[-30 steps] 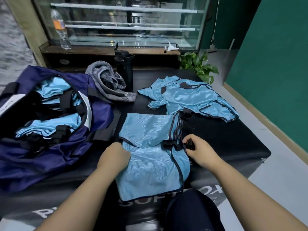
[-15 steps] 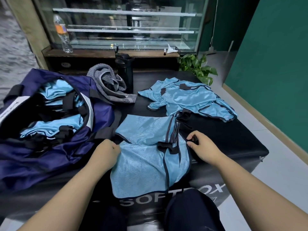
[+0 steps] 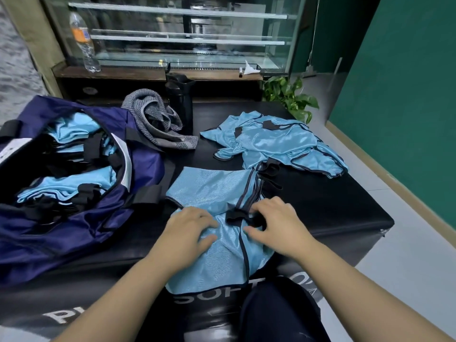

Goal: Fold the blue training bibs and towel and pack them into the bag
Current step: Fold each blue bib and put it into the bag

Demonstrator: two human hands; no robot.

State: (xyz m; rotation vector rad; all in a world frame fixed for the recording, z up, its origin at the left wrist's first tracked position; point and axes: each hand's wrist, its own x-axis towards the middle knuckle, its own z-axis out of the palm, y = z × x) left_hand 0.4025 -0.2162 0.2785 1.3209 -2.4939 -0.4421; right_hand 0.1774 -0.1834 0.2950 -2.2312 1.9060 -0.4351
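A light blue bib point(image 3: 217, 193) with dark trim lies half folded on the black padded surface point(image 3: 320, 213) in front of me. My left hand point(image 3: 187, 228) rests flat on its near left part, fingers spread. My right hand point(image 3: 276, 223) rests on the bib's right side, fingers loosely bent over a black strap. A crumpled pile of more blue bibs point(image 3: 276, 144) lies behind to the right. The grey towel point(image 3: 158, 122) lies bunched at the back. The open navy bag point(image 3: 74, 188) at the left holds several folded blue bibs.
A black bottle point(image 3: 181, 99) stands behind the towel. A clear plastic water bottle point(image 3: 82, 43) stands on the wooden ledge of a glass display case. A green potted plant point(image 3: 288, 97) sits at the back right. The padded surface ends at the right above a grey floor.
Both hands have moved inward from the bib's outer edges onto its middle. The fingers that were curled at the edges now lie spread on the cloth.
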